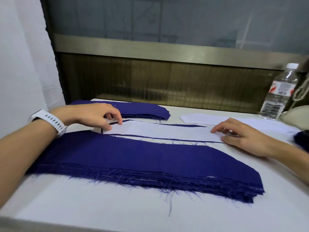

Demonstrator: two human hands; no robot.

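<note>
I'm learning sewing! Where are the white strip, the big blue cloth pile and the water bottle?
white strip (163, 131), head view, its bare middle
big blue cloth pile (133, 156), head view, top layer
water bottle (282, 87), head view, its label

At the right edge, a dark lump and a beige bag were cut off. Print on the water bottle was too small to read. Whether the left hand pinched the white strip was unclear.

On the white desk we see a clear plastic water bottle standing upright at the far right, just beside a beige bag. A stack of blue fabric pieces lies along the far edge, below a metal-framed window.
</note>
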